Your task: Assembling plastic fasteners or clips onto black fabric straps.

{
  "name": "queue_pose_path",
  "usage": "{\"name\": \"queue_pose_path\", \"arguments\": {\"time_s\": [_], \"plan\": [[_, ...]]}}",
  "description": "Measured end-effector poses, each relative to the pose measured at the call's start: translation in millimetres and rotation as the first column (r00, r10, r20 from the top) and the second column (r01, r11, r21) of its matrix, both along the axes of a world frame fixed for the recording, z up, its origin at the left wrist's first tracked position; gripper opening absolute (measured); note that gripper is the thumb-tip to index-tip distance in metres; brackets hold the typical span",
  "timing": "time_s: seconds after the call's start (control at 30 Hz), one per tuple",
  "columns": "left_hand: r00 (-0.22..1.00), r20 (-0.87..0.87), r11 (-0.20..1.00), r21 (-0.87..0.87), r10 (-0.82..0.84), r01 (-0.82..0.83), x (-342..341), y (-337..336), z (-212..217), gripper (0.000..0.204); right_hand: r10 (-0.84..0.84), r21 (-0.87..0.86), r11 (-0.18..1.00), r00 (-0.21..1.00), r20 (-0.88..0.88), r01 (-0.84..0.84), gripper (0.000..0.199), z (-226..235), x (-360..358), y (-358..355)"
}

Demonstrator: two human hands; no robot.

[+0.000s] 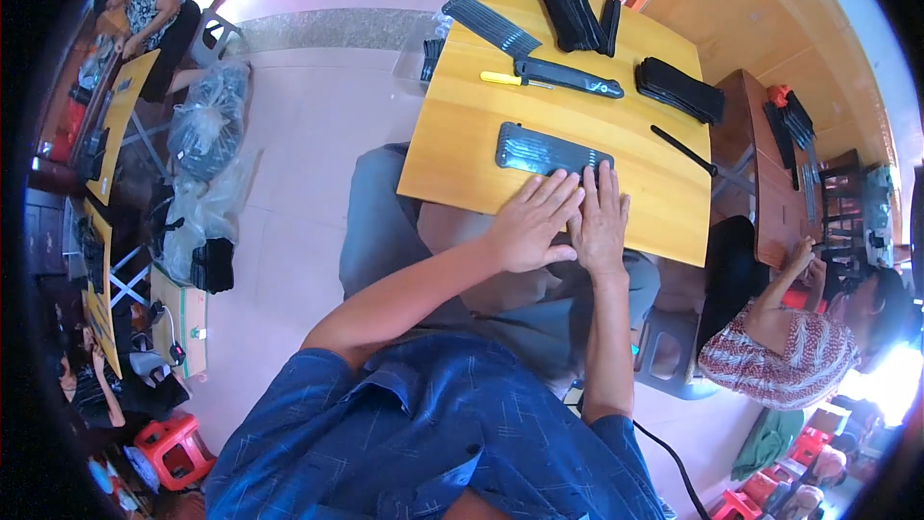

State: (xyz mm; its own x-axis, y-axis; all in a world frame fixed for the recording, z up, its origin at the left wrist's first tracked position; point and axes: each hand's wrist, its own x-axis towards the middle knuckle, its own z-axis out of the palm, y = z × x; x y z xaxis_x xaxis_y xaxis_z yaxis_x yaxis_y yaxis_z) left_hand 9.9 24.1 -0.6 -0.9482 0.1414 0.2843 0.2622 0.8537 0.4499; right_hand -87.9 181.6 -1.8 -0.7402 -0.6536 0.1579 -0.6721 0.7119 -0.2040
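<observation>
Wooden table (462,149) under my hands. Flat black ribbed sheet (539,149) lies on it, just past my fingertips. My left hand (531,221) flat, fingers spread, tips touching sheet's near edge. My right hand (602,221) flat beside it, fingers together, tips on sheet's right end. Neither hand grips anything. Farther back I see yellow-handled tool (505,79), then long black piece (568,77). Black strips pile (576,12) at far edge. Black stack (679,89) at right. Clear bags (204,125) on floor at far left hold dark stuff; can't tell what.
</observation>
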Motion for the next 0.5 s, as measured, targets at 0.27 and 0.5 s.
{"name": "queue_pose_path", "arguments": {"time_s": [0.27,0.5], "plan": [[0.981,0.068,0.976,-0.135,0.181,-0.170,18.6,-41.5,-8.1,0.102,0.027,0.046,0.998,0.997,0.069,-0.030,0.069,4.6,-8.3,9.7],[0.948,0.092,0.935,-0.219,0.306,-0.281,44.3,-77.2,-6.0,0.097,0.018,0.057,0.998,0.998,0.059,-0.021,0.069,5.5,-7.7,9.1]]}}
